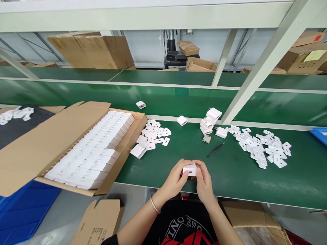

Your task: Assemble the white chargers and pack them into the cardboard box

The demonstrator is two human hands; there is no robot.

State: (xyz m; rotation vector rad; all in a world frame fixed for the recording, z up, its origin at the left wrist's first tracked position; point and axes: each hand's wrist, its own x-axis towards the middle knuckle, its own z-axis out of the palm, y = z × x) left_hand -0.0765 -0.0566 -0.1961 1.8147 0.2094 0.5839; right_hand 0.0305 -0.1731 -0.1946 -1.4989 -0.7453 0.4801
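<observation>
Both my hands meet over the front edge of the green bench. My left hand point(176, 177) and my right hand point(203, 179) are closed around one small white charger block point(189, 169), its dark port facing me. A thin white film sticks up at the block's top right corner, by my right fingers. Black tweezers point(215, 150) lie on the mat just beyond my hands. Near them sits a small stack of white charger blocks point(209, 121).
An open cardboard box point(51, 143) packed with rows of white blocks lies at left. Small white stickers lie in several-piece piles at centre point(154, 134) and right point(265, 148). A blue bin point(319, 134) sits far right. Cardboard boxes stand behind the conveyor.
</observation>
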